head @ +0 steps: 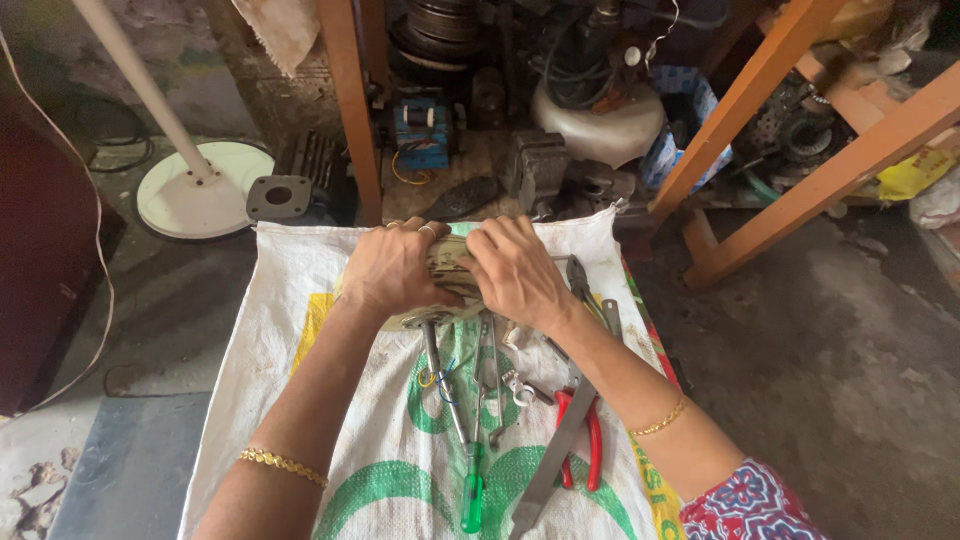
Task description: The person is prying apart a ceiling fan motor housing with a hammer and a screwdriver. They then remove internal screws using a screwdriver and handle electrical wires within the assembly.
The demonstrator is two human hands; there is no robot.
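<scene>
Head view showed left hand (pixel 388 270) and right hand (pixel 515 268) clamped together around a grimy metal part (pixel 447 268); slipping, it might strike the screwdriver (pixel 455 425) nearby.

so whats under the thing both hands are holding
A white woven sack with green print lies under the metal part. A green-handled screwdriver runs out from beneath it. Both hands cover most of the part itself.
</scene>
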